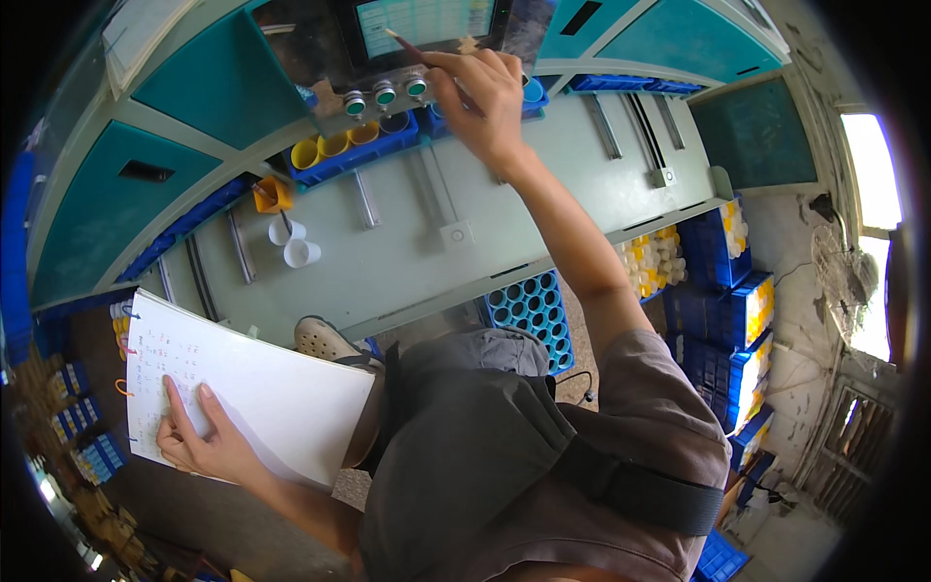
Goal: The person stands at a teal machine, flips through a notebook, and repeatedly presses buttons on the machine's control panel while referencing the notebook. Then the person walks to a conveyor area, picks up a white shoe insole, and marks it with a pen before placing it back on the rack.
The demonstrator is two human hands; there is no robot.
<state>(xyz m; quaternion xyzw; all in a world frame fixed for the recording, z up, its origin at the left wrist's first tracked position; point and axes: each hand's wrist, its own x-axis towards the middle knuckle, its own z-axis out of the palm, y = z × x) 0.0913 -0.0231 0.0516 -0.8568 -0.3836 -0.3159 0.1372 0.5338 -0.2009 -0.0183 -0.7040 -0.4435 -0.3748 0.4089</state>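
Note:
My left hand (204,441) lies on an open ring-bound notebook (262,388) at the left. Its index finger and thumb are stretched out over handwritten lines on the white page, while the other fingers look curled. At the top middle, my right hand (485,102) is closed round a slim dark pen (407,47) with a pale tip. The pen points up and left, in front of a lit screen (427,24) on the machine. Under the screen, round green push buttons (385,92) sit just left of my right wrist. I cannot tell whether the pen touches the screen.
Blue bins (359,153) of yellow cups stand behind the pale worktop (388,272). Two white cups (302,254) and an orange container (272,194) are at its left. A blue crate of dark tubes (533,308) lies below its front edge. Stacked blue crates (713,339) line the right wall.

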